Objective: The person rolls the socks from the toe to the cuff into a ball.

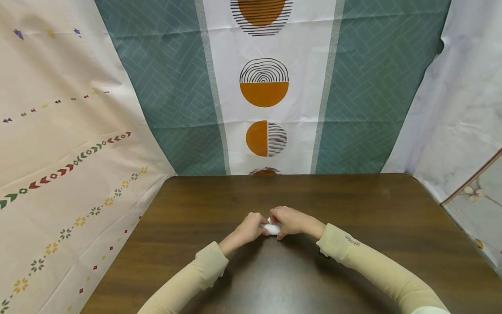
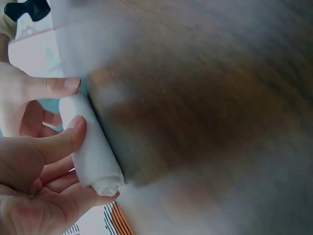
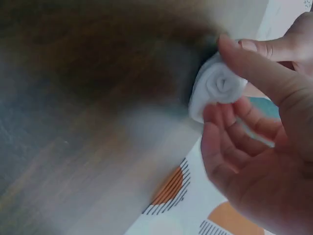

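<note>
Right hand [image 3: 274, 161], left hand [image 2: 41, 196] grip white roll [image 2: 98, 152].

The left hand [image 1: 248, 227] and the right hand [image 1: 289, 220] are close together, fingertips toward each other, each in a pinching grip. On the near side of each hand is its thumb; on the far side the fingers [image 3: 213, 147] curl inward. The left thumb [image 2: 56, 146] sits near the right thumb [image 2: 51, 88]. Behind the left hand, the sleeved left forearm [image 1: 188, 277] slants back and outward; behind the right hand, the right forearm [image 1: 376, 268], likewise sleeved, angles back the other way
</note>
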A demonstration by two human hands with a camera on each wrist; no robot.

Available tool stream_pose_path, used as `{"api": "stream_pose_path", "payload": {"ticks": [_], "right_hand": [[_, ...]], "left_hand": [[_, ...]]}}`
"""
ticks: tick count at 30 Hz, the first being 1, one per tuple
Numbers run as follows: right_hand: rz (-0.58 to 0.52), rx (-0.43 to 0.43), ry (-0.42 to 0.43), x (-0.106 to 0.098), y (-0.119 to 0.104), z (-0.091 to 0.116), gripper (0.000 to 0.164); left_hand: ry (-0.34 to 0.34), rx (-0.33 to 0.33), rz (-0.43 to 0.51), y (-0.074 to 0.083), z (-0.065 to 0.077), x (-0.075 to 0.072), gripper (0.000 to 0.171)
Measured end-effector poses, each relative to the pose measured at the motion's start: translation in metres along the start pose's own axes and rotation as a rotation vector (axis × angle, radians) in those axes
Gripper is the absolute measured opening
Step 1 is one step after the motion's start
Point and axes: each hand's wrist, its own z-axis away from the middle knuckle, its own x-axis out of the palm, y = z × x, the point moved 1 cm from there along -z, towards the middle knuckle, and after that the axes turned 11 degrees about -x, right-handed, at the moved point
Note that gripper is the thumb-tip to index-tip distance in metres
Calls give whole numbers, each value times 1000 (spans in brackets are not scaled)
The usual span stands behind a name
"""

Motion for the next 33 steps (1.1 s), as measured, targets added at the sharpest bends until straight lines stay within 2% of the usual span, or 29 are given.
{"api": "stream_pose_path", "payload": {"ticks": [6, 10, 14, 18, 21, 26, 33], "right_hand": [[29, -114, 54, 0, -2, 1, 21], [71, -160, 69, 5, -2, 2, 20], [170, -187, 96, 7, -4, 5, 22], [222, -211, 117, 6, -5, 6, 22], [180, -192, 91, 6, -5, 5, 20], [130, -119, 32, 4, -9, 4, 20], [142, -79, 7, 2, -12, 4, 19]], "left_hand": [[23, -10, -29, 2, 0, -1, 22], [19, -19, -47, 5, 2, -1, 22], [15, -27, -53, 8, 4, -2, 21], [65, -14, -85, 10, 5, -1, 24], [134, -6, -164, 11, 8, 3, 22], [230, -55, -270, 16, 14, 9, 15], [299, -111, -471, 23, 19, 17, 15]]}}
